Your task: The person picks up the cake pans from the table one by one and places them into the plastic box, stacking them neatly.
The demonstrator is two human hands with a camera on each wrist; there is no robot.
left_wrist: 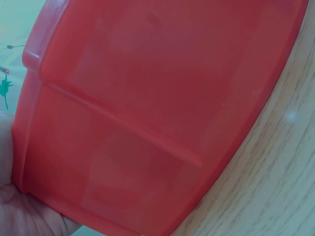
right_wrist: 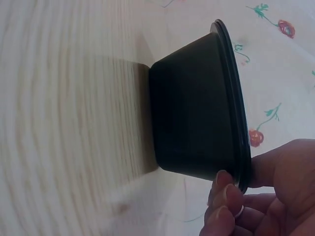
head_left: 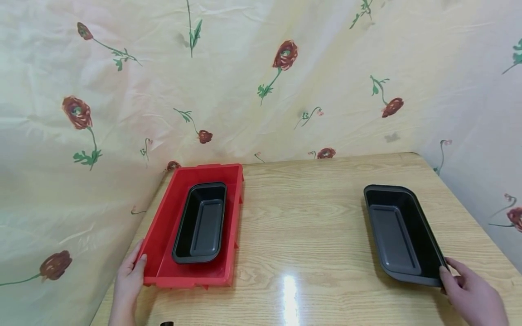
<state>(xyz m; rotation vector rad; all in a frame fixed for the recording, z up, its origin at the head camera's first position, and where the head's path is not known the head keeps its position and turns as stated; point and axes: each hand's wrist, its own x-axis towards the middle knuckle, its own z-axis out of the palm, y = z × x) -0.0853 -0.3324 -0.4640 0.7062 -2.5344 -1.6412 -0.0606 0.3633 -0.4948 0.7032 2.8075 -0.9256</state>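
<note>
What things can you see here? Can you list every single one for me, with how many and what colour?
Table: 1, light wood colour, under the tray and pans.
Flowery sheet: at least 1, pale with red flowers and green stems, behind and beside the table.
Red tray: 1, red, left part of the table.
Small pan: 1, black, inside the tray.
Held pan: 1, black, right part of the table.
Dark object: 1, nearly black, bottom edge, too cut off to name.
Left hand: 1, bare, gripping the tray's near left corner.
Right hand: 1, bare, pinching the held pan's near right corner.
</note>
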